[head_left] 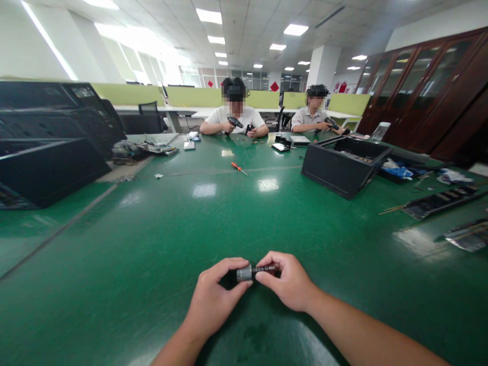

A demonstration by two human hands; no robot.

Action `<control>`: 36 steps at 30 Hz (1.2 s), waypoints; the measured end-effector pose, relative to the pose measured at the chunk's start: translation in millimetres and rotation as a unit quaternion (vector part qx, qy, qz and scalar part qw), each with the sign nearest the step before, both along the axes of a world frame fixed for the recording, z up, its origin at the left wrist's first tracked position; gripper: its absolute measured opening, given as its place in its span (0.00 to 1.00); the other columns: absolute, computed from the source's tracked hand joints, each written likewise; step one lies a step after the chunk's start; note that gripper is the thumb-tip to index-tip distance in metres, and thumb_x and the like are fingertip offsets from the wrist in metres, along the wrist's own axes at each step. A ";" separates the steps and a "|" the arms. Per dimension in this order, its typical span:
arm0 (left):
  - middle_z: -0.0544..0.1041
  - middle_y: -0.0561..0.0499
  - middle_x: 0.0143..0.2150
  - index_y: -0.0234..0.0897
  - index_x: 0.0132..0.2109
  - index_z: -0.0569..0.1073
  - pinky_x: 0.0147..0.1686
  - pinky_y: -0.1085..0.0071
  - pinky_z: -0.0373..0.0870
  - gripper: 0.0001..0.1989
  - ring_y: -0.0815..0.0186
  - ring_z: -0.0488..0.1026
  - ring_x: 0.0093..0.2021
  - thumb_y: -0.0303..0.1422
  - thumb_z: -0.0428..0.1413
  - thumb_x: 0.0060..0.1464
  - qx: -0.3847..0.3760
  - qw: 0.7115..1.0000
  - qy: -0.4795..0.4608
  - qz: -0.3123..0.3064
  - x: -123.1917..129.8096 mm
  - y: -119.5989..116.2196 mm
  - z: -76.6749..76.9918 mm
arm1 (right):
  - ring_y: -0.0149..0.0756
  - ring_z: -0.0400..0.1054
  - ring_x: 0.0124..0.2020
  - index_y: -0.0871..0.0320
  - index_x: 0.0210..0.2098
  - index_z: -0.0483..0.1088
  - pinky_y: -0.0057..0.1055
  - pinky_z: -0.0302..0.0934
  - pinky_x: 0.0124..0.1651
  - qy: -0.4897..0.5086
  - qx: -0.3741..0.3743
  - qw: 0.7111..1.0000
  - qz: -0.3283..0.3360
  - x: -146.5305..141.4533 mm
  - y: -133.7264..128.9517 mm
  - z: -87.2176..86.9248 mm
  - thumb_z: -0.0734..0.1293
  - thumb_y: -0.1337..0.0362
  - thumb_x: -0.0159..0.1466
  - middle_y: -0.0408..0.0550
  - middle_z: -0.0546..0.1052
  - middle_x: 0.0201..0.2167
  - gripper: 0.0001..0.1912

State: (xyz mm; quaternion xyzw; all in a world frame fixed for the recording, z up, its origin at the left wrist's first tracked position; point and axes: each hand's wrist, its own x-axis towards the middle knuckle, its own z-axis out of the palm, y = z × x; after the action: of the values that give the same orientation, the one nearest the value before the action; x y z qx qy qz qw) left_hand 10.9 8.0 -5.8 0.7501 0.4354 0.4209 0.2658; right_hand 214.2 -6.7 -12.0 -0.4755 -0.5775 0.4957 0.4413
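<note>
A small grey metal cylinder (244, 273), which looks like a motor can, is pinched between the thumb and fingers of my left hand (213, 292). My right hand (287, 279) grips a narrow, dark banded part (266, 269) with a shaft, resembling a motor rotor. Its near end meets the right side of the cylinder; whether it sits inside cannot be made out. Something reddish shows behind my right fingers, mostly hidden. Both hands are close together just above the green tabletop (183, 229).
An orange screwdriver (237, 166) lies mid-table. Black computer cases stand at left (53, 173) and right (343, 165). Circuit parts (156, 147) lie beyond the left case, dark boards (438, 201) at right. Across the table, two people hold power drills (235, 122).
</note>
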 end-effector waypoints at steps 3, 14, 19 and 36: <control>0.83 0.53 0.42 0.45 0.43 0.81 0.47 0.68 0.77 0.12 0.62 0.81 0.43 0.30 0.66 0.48 0.001 1.000 0.001 0.001 -0.4 -0.1 1.7 | 0.32 0.67 0.28 0.59 0.33 0.74 0.28 0.59 0.32 -0.002 0.001 1.000 -0.002 0.6 0.0 0.1 0.72 0.65 0.58 0.43 0.76 0.27 0.04; 0.83 0.53 0.42 0.46 0.43 0.81 0.47 0.67 0.78 0.13 0.61 0.81 0.43 0.31 0.66 0.49 0.001 1.000 0.003 0.006 0.2 -0.7 0.3 | 0.32 0.67 0.28 0.59 0.34 0.74 0.29 0.59 0.33 0.007 -0.015 1.000 -0.003 1.7 1.9 -4.1 0.72 0.65 0.58 0.43 0.76 0.27 0.05; 0.83 0.53 0.42 0.45 0.43 0.81 0.47 0.67 0.77 0.12 0.61 0.81 0.43 0.31 0.66 0.49 -0.001 1.000 0.001 0.004 0.0 -0.6 1.4 | 0.32 0.67 0.28 0.59 0.34 0.74 0.28 0.59 0.33 0.008 -0.014 1.000 -0.003 2.0 1.3 -3.5 0.72 0.65 0.58 0.43 0.76 0.27 0.06; 0.83 0.50 0.42 0.43 0.42 0.81 0.49 0.63 0.78 0.11 0.59 0.81 0.43 0.33 0.65 0.49 -0.015 1.000 -0.003 0.015 0.9 -0.6 3.6 | 0.32 0.67 0.28 0.59 0.35 0.74 0.28 0.59 0.33 0.015 -0.017 1.000 0.002 3.9 2.6 -5.2 0.72 0.64 0.59 0.42 0.75 0.27 0.06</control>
State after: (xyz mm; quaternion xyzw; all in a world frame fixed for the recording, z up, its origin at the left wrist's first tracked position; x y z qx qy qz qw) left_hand 11.8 7.4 -2.2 0.7382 0.4521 0.4208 0.2714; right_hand 218.1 -4.0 -17.2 -0.4741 -0.5633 0.5133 0.4409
